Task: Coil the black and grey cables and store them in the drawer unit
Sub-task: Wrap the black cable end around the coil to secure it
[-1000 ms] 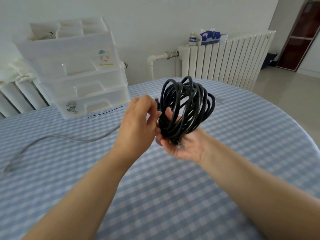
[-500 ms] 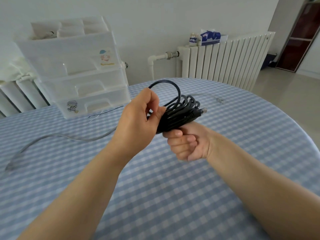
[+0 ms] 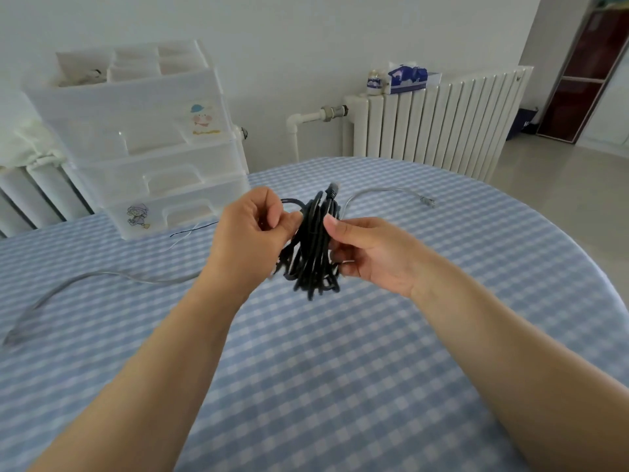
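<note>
Black cable (image 3: 313, 247), bunched into a coil, hangs between your hands: left hand (image 3: 252, 233) and right hand (image 3: 371, 250) both pinch it above the desk (image 3: 340, 369).

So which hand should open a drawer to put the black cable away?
Probably the left hand: the drawer unit stands on its side of the table. The right hand could keep holding the black cable bundle meanwhile.
</note>
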`<state>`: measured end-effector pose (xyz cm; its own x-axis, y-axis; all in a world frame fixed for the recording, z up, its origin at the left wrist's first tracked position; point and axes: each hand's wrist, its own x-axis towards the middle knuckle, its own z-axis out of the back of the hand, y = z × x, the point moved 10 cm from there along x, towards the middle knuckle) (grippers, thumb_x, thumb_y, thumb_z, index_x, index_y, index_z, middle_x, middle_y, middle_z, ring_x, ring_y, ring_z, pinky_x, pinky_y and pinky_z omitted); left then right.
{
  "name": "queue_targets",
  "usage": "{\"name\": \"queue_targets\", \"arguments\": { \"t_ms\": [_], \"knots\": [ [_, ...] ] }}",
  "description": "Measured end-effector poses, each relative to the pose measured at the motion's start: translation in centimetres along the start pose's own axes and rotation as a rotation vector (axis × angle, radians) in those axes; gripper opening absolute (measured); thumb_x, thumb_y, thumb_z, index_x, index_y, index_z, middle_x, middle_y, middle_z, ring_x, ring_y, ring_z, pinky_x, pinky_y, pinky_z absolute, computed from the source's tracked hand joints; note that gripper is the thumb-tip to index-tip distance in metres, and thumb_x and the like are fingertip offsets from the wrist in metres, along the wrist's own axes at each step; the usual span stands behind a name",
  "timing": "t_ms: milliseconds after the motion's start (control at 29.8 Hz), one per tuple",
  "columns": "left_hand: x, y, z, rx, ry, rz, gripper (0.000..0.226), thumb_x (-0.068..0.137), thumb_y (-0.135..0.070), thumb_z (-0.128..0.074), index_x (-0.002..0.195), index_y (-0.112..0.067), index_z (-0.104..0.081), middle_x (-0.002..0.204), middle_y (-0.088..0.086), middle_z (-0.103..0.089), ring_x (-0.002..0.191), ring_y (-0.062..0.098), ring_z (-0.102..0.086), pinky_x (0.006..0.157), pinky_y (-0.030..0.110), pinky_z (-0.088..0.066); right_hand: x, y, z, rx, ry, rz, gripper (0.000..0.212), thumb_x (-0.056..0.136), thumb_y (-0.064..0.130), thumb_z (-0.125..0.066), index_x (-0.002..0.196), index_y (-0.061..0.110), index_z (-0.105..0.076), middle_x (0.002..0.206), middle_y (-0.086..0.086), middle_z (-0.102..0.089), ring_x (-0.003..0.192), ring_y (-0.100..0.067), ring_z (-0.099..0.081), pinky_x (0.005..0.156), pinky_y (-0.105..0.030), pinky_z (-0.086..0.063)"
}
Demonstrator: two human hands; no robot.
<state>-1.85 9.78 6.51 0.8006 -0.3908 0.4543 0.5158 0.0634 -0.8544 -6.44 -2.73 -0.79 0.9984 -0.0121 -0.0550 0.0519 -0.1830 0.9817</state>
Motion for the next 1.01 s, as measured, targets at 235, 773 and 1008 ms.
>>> {"name": "queue_targets", "arguments": {
  "t_ms": [235, 773, 1008],
  "knots": [
    [-0.5, -1.7, -0.9, 0.176, 0.078, -0.203, 0.045, 0.085, -0.002, -0.067, 0.060, -0.020, -0.035, 0.059, 0.017, -0.039, 0.060, 0.036, -0.043, 0.061, 0.039, -0.046, 0.1, -1.0, 0.1, 0.159, -0.078, -0.082, 0.033, 0.095, 0.035, -0.054, 0.089, 0.006, -0.070, 0.076, -0.008, -0.071, 0.067, -0.017, -0.068, 0.065, -0.030, -0.056],
    [-1.9, -3.1, -2.0, 0.418, 0.054, -0.428, 0.019, 0.087, -0.021, -0.065, 0.094, -0.025, -0.049, 0.100, -0.007, -0.061, 0.098, 0.010, -0.048, 0.084, 0.014, -0.037, 0.2, -1.6, -1.1, 0.229, 0.095, -0.130, 0.064, 0.080, 0.064, -0.055, 0.107, 0.009, -0.072, 0.106, -0.018, -0.067, 0.091, -0.025, -0.066, 0.084, -0.041, -0.057],
    [-0.8, 3.5, 0.0, 0.048, -0.108, 0.112, 0.075, 0.075, -0.053, -0.070, 0.135, -0.029, -0.031, 0.143, -0.011, -0.032, 0.136, 0.009, -0.028, 0.110, 0.033, -0.027, 0.7, 0.8, 0.5, 0.382, -0.021, 0.126, 0.027, 0.089, 0.025, -0.053, 0.101, 0.006, -0.068, 0.086, -0.007, -0.071, 0.081, -0.017, -0.068, 0.074, -0.029, -0.054]
  ]
}}
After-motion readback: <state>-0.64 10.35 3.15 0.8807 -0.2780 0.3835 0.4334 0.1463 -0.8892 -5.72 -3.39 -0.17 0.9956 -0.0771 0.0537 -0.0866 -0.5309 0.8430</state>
